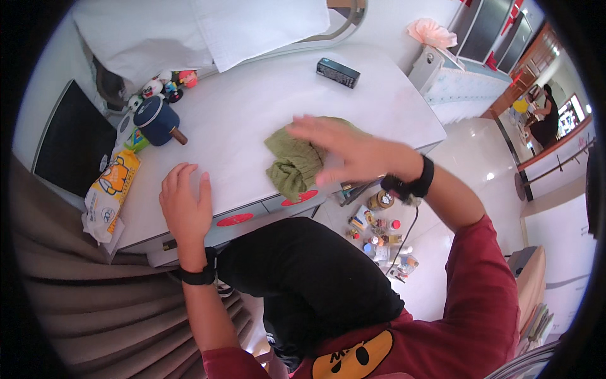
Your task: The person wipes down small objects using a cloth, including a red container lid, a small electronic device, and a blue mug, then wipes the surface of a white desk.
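A crumpled green cloth (296, 158) lies on the white tabletop (236, 123), one corner hanging over the front edge. Above it my right hand (362, 154) is spread and slightly blurred, hiding part of the cloth; whether it touches the cloth is unclear. My left hand (187, 208) is at the front edge on the left, fingers apart and holding nothing. Beyond it stands a dark blue lidded pot (155, 121) with a brown handle. To the left lies a yellow and white soft pack (113, 194) bearing writing. A dark box (338, 72) rests near the back right.
Several small toy figures (158, 87) stand behind the pot, near a black panel (71, 137). White fabric (156, 38) hangs over the mirror (348, 19). Several bottles and jars (383, 237) are on the floor to the right. Through a doorway a person (547, 116) is visible.
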`<state>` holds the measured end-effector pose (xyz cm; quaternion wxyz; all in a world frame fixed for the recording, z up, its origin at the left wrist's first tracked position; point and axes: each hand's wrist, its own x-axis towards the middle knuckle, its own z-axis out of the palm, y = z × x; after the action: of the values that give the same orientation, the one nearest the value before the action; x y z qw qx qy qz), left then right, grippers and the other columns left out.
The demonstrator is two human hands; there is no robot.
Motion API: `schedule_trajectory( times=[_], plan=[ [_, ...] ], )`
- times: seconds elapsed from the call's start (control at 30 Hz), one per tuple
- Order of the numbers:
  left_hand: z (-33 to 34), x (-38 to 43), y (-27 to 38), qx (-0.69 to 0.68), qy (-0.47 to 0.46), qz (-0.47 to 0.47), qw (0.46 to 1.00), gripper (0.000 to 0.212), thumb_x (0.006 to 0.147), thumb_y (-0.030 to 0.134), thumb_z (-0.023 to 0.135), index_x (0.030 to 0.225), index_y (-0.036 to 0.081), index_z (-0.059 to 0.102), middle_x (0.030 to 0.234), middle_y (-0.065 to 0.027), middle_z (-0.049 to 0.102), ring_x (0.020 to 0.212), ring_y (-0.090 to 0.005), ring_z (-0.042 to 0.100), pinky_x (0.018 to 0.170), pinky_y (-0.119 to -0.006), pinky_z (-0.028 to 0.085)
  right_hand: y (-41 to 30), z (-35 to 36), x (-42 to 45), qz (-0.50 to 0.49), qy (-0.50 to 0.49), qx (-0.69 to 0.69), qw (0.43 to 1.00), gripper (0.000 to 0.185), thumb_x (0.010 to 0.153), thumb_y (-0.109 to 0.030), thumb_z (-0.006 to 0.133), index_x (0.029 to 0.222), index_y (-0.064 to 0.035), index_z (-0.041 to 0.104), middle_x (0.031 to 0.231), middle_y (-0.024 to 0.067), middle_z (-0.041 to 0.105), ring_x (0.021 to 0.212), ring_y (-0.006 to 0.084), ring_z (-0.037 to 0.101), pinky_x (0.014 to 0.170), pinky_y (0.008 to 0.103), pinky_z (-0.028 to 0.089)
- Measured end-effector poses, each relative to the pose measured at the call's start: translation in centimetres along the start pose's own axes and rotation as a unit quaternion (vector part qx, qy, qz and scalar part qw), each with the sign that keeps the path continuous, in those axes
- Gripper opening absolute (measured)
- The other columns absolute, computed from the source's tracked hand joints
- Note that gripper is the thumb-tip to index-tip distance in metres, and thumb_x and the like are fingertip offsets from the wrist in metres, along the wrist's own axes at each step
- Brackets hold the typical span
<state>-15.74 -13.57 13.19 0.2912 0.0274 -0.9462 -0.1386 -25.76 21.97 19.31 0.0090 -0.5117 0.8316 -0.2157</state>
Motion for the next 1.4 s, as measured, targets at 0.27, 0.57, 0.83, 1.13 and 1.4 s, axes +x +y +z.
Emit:
schedule_trajectory(
  times=[0.27, 0.57, 0.83, 1.13, 1.4],
  plan=[
    [0.5, 0.4, 0.0, 0.01, -0.007, -0.004, 1.0, 0.028, 0.096, 0.026, 0.066, 0.118, 0.008, 0.067, 0.129, -0.0094, 0.065, 0.124, -0.0321, 0.057, 0.106, -0.043, 0.043, 15.4, -7.0, 3.7, 0.273, 0.094, -0.18, 0.941, 0.082, 0.085, -0.047, 0.08, 0.148, -0.0029, 0.051, 0.143, 0.023, 0.057, 0.133, 0.0377, 0.054, 0.111, 0.0436, 0.044],
    [0.8, 0.7, -0.5, -0.001, -0.023, 0.017, 1.0, 0.027, 0.1, 0.021, 0.064, 0.122, 0.006, 0.067, 0.129, -0.0111, 0.066, 0.123, -0.0321, 0.058, 0.109, -0.041, 0.042, 16.8, -7.8, -0.2, 0.27, 0.094, -0.061, 0.956, 0.052, 0.086, -0.032, 0.08, 0.126, -0.001, 0.066, 0.112, 0.0163, 0.074, 0.096, 0.0261, 0.073, 0.086, 0.0359, 0.057],
    [2.2, 0.2, -2.5, 0.004, -0.047, 0.021, 0.999, 0.03, 0.103, 0.021, 0.059, 0.126, 0.003, 0.066, 0.132, -0.0146, 0.065, 0.127, -0.0329, 0.058, 0.112, -0.042, 0.041, 9.4, -1.7, -28.1, 0.222, 0.616, 0.029, 0.755, 0.039, 0.101, -0.01, 0.067, 0.135, 0.0061, 0.056, 0.112, 0.013, 0.073, 0.101, 0.0169, 0.071, 0.092, 0.0299, 0.055],
    [2.3, 0.9, -1.9, -0.002, -0.069, 0.01, 0.998, 0.032, 0.107, 0.02, 0.054, 0.13, -0.001, 0.064, 0.133, -0.0163, 0.063, 0.127, -0.0301, 0.057, 0.111, -0.04, 0.04, 20.8, 33.8, -45.1, 0.737, 0.44, 0.188, 0.478, 0.063, 0.079, -0.029, 0.083, 0.13, 0.0048, 0.066, 0.105, 0.0195, 0.075, 0.093, 0.0246, 0.073, 0.083, 0.0372, 0.058],
    [1.6, 0.4, -1.0, -0.015, -0.074, -0.038, 0.996, 0.032, 0.106, 0.016, 0.053, 0.132, 0.0, 0.063, 0.136, -0.0141, 0.062, 0.128, -0.0267, 0.056, 0.11, -0.039, 0.039, 28.7, 41.1, -40.7, 0.783, 0.275, 0.051, 0.556, 0.05, 0.077, -0.022, 0.079, 0.121, -0.0017, 0.068, 0.107, 0.0232, 0.075, 0.104, 0.0374, 0.072, 0.093, 0.0439, 0.057]
  ],
)
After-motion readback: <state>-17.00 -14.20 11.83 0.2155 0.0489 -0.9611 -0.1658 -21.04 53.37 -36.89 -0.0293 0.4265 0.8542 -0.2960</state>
